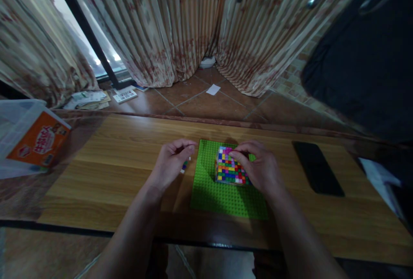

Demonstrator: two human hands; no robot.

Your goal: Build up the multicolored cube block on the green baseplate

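Observation:
A green studded baseplate (206, 197) lies on the wooden table. On it sits a block of small multicoloured building bricks (227, 169). My right hand (258, 162) is over the right side of this block, thumb and forefinger pinched at its top near pink bricks; any piece between them is hidden. My left hand (172, 158) hovers left of the baseplate with thumb and forefinger pressed together; what they hold, if anything, is too small to make out. Several loose bricks (184, 167) lie on the table by this hand, partly covered by it.
A black phone-like slab (318, 168) lies on the table (112, 162) to the right. At the left stands a translucent plastic tub (19, 119) with an orange label. Beyond the table are curtains (190, 33), papers (88, 98) and a dark covered object (364, 63).

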